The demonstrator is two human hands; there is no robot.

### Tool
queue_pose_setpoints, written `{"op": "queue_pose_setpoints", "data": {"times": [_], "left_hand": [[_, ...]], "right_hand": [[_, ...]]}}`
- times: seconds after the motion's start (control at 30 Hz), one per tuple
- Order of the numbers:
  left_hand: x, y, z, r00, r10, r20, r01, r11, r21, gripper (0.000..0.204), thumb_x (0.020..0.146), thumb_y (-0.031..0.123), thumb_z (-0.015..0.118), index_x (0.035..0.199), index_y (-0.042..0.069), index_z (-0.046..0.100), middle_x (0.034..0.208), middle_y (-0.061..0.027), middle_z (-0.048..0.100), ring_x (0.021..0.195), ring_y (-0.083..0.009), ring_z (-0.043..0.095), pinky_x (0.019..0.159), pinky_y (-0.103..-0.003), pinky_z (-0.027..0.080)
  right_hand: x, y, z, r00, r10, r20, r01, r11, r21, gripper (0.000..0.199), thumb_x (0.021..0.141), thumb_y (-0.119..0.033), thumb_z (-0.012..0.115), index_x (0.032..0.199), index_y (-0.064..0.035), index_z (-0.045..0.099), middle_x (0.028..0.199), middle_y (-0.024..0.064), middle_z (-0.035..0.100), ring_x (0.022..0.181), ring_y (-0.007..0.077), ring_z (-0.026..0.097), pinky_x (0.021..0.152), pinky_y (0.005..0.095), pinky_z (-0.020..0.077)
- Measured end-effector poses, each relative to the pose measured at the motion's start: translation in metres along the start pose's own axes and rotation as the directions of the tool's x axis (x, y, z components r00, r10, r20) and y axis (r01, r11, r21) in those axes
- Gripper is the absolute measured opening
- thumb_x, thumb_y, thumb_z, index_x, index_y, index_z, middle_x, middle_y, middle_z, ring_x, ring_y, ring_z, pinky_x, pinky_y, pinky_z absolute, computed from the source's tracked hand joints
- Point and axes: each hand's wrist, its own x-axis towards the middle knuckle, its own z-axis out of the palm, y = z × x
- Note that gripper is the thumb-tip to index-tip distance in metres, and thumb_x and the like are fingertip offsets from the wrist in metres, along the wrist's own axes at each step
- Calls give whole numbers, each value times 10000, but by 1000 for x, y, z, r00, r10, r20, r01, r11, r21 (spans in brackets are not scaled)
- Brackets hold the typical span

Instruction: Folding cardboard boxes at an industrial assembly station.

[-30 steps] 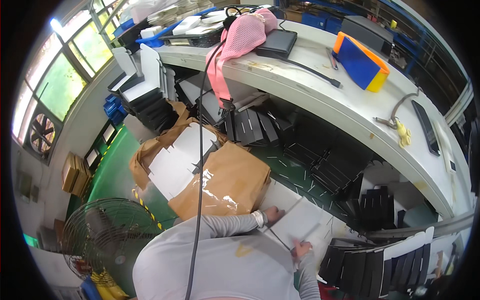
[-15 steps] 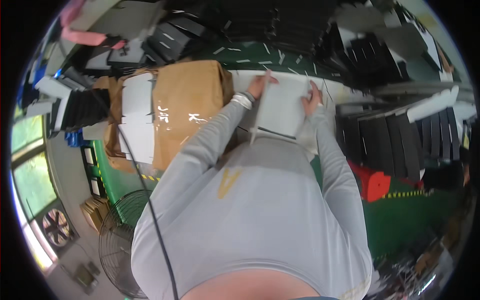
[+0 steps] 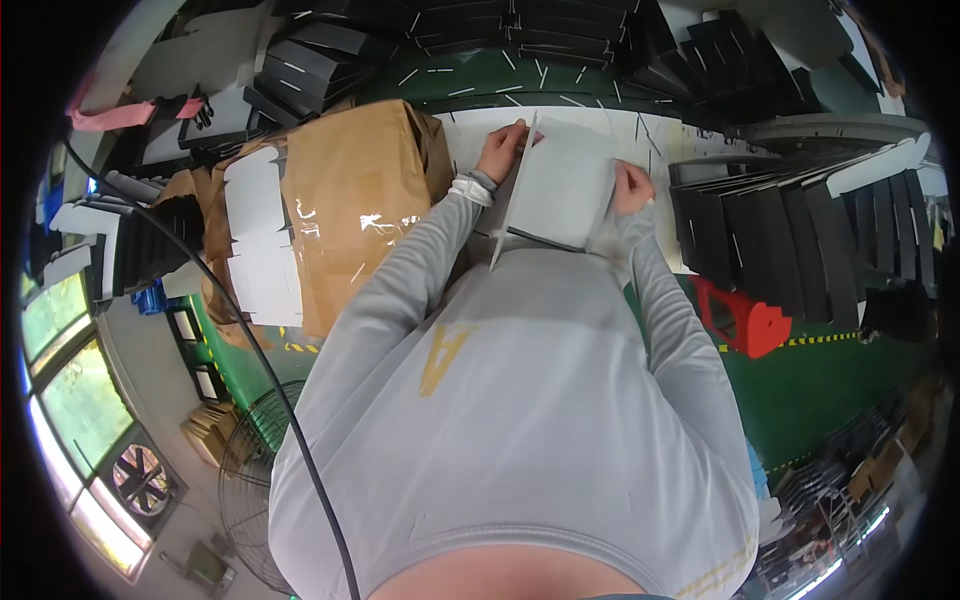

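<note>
In front of me on the white table top lies a cardboard box blank, pale inside, with a dark strip along its near edge. Its left flap stands upright, seen nearly edge-on. My left hand pinches that flap near its far end, a fingertip showing past the edge. Closed at the opposite side, my right hand has its fingers pressed together on the right edge of the blank. What lies between those fingers is partly hidden.
A brown paper-wrapped bundle stands left, beside white notched sheets. Rows of black box pieces stand right, above a red stool. Black boxes line the back. A cable hangs across the left side.
My right hand has gone from spread fingers along the right edge to a closed grip slightly lower. My left hand has shifted a little left, still at the flap. The whole view has tilted slightly.
</note>
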Motion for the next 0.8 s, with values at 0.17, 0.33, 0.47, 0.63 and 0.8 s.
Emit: {"op": "queue_pose_setpoints", "data": {"times": [0.17, 0.33, 0.47, 0.63, 0.8], "left_hand": [[-2, -20, -2, 986, 33, 166, -36, 999, 19, 358, 934, 301, 340, 882, -2, 524, 742, -100, 625, 700, -142, 567, 678, -260, 446], [-6, -18, -2, 989, -5, 151, 6, 1000, -4, 364, 941, 285, 321, 885, -13, 522, 741, -105, 622, 664, -142, 556, 660, -263, 450], [-7, -15, 0, 985, 44, 165, -59, 994, 88, 369, 942, 289, 319, 886, -14, 522, 741, -110, 622, 649, -136, 545, 650, -263, 451], [-12, -24, 6, 997, 42, 69, -49, 994, 97, 293, 922, 255, 376, 892, 6, 526, 702, -81, 597, 640, -119, 512, 621, -256, 428], [-9, -40, -6, 980, 94, -175, -102, 994, -38, 201, 876, 173, 478, 834, 4, 580, 720, -40, 532, 658, -97, 464, 608, -244, 401]], "right_hand": [[-8, -4, -8, 951, -111, 288, 167, 970, -177, 107, 746, -75, 620, 832, -14, 641, 760, 91, 578, 695, 201, 537, 635, 274, 429], [11, -24, -20, 841, -206, 500, 440, 799, -411, 334, 695, -257, 664, 968, -66, 633, 1005, 96, 525, 860, 243, 488, 777, 306, 405], [38, -27, -25, 790, 14, 613, 257, 900, -352, 682, 649, -336, 677, 1240, -87, 444, 1133, 117, 454, 974, 263, 490, 860, 333, 403], [56, -37, -18, 672, 112, 732, 234, 905, -354, 654, 659, -309, 648, 1243, -101, 441, 1128, 135, 479, 1023, 267, 490, 852, 342, 406], [20, -69, -13, 467, -73, 881, 811, 433, -394, 447, 752, -134, 533, 1195, -125, 479, 976, 70, 507, 916, 243, 480, 773, 341, 367]]}}
